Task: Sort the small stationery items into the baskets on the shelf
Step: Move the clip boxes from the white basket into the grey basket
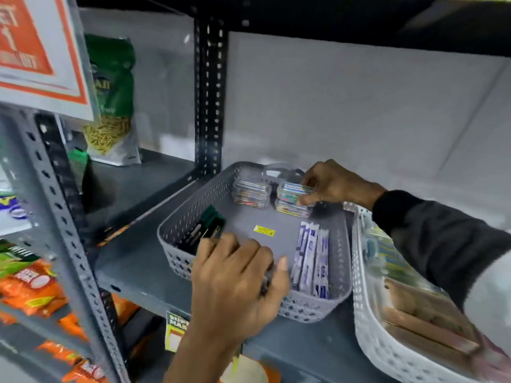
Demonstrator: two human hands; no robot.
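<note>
A grey perforated basket (193, 203) stands on the grey shelf (138, 261). Inside it lie dark green packs (207, 225) at the left, white-and-blue sachets (312, 252) at the right, and clear plastic boxes of small coloured items (250, 193) at the back. My right hand (334, 183) pinches one clear box (293, 189) on top of another at the basket's back right. My left hand (235, 277) rests on the basket's front rim, fingers curled around something dark that is mostly hidden.
A white perforated basket (367, 335) with brown boxes and packets stands right of the grey one. A black slotted upright (210, 92) rises behind. A green pasta bag (113, 100) stands on the left shelf, orange snack packs (33, 288) lower left.
</note>
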